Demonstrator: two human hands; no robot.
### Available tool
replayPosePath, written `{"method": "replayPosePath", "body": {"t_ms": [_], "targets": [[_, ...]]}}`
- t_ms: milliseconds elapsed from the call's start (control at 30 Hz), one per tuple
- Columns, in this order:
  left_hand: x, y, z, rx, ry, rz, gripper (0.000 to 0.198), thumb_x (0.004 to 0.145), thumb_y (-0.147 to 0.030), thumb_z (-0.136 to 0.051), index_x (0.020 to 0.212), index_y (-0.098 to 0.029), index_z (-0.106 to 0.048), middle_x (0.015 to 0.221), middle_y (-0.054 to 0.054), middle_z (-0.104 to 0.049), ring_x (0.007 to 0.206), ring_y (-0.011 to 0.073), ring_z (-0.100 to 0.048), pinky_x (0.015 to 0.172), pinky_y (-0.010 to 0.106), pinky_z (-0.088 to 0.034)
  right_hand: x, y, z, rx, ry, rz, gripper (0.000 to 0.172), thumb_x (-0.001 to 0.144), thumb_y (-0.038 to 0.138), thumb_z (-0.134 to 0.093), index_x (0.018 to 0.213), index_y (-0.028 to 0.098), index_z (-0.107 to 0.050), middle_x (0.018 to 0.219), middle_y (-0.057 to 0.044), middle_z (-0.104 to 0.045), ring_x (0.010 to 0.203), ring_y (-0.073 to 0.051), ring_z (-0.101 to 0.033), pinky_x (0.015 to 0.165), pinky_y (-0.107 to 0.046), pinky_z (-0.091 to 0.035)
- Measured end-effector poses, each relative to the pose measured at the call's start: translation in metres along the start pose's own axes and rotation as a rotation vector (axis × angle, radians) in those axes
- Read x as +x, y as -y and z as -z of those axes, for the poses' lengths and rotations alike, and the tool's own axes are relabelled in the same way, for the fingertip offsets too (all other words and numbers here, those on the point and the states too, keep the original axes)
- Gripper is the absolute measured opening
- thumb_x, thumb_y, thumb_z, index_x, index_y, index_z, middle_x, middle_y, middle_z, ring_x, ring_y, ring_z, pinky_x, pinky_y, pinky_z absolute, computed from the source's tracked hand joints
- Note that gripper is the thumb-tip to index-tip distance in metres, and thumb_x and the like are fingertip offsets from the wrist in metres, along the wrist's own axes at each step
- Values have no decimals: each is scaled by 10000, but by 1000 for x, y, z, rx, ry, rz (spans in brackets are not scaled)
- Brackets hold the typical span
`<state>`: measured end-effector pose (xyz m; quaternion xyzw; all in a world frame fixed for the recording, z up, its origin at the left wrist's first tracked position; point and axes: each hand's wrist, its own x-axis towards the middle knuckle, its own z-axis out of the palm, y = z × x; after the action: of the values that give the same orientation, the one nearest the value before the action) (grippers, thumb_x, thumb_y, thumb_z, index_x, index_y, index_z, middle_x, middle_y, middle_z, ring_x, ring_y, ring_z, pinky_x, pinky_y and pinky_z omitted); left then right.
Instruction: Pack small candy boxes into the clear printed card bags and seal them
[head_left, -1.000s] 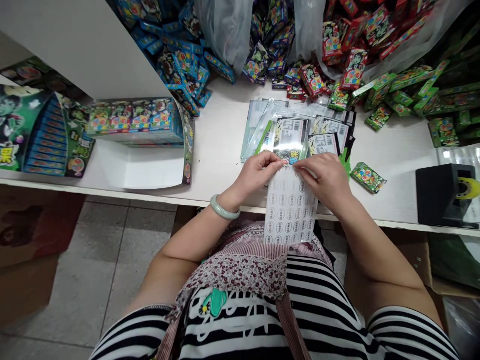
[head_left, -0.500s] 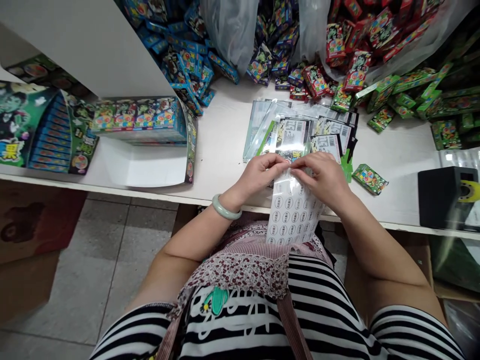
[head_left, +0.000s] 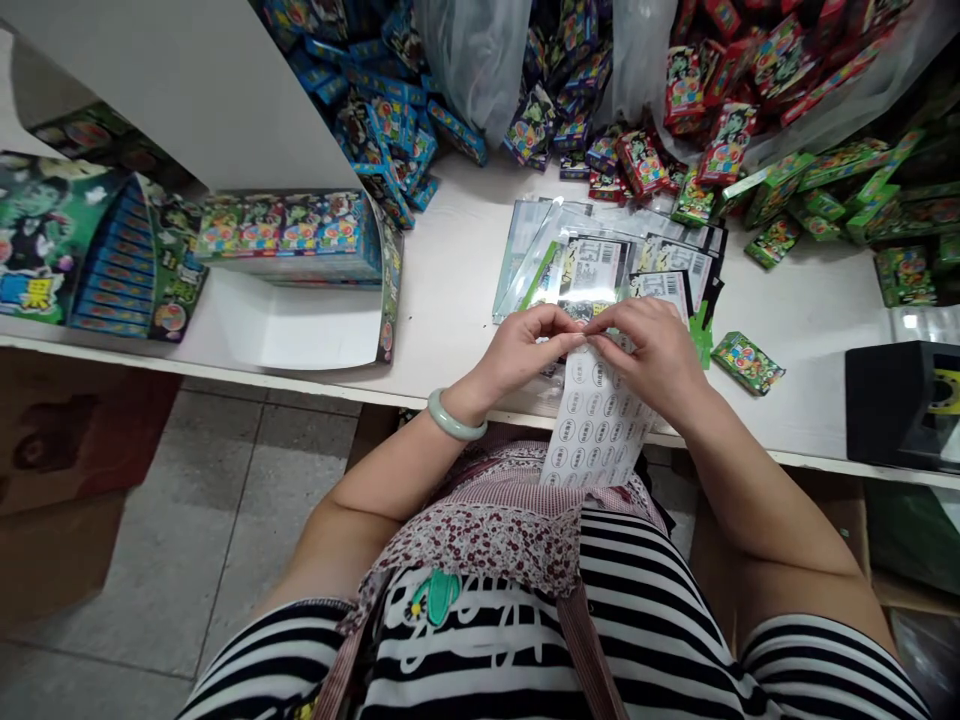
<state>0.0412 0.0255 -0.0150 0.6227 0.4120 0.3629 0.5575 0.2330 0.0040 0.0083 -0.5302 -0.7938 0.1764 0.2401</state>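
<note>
A sheet of round printed stickers (head_left: pixel 596 430) hangs over the front edge of the white table, its lower end against the apron. My left hand (head_left: pixel 529 350) pinches at the sheet's top edge, thumb and forefinger together. My right hand (head_left: pixel 649 355) is closed on the same edge, its fingertips almost touching the left ones. Whether a single sticker is between the fingertips cannot be made out. Just beyond the hands lies a fanned pile of clear printed plastic bags (head_left: pixel 596 265). A small green box (head_left: pixel 748 363) lies right of my right hand.
Heaps of small blue boxes (head_left: pixel 390 120), purple boxes (head_left: pixel 531 128), red boxes (head_left: pixel 727 145) and green boxes (head_left: pixel 817 205) line the back. On the left stands a display carton (head_left: pixel 322 330) partly filled with boxes. A black tape dispenser (head_left: pixel 889 400) sits at the right.
The whole view has shifted slightly. Both hands stay together at the top of the sticker sheet, which now hangs at a little more of a slant.
</note>
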Motion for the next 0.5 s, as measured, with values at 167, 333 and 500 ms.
{"method": "replayPosePath", "body": {"t_ms": [167, 333, 500], "targets": [[0, 0, 2, 19, -17, 62, 186, 879, -316, -652, 746, -188, -634, 700, -14, -620, 674, 100, -574, 669, 261, -484, -3, 1, -5, -76, -60, 48, 167, 978, 337, -549, 966, 298, -711, 999, -35, -752, 986, -265, -623, 906, -447, -397], [1, 2, 0, -66, -23, 96, 223, 885, -337, -643, 729, -187, -592, 688, -25, -601, 666, 99, -584, 666, 257, -501, -10, -4, -5, -104, -112, 53, 208, 982, 347, -543, 1119, 311, -696, 1152, -50, -733, 1098, -282, -616, 955, -464, -397], [0, 3, 0, -74, -35, 87, 205, 881, -345, -667, 754, -197, -603, 701, -19, -601, 661, 100, -583, 659, 271, -507, -14, -16, -1, -72, -108, 10, 193, 971, 366, -558, 1069, 293, -707, 1104, -61, -728, 1077, -291, -622, 940, -470, -415]]}}
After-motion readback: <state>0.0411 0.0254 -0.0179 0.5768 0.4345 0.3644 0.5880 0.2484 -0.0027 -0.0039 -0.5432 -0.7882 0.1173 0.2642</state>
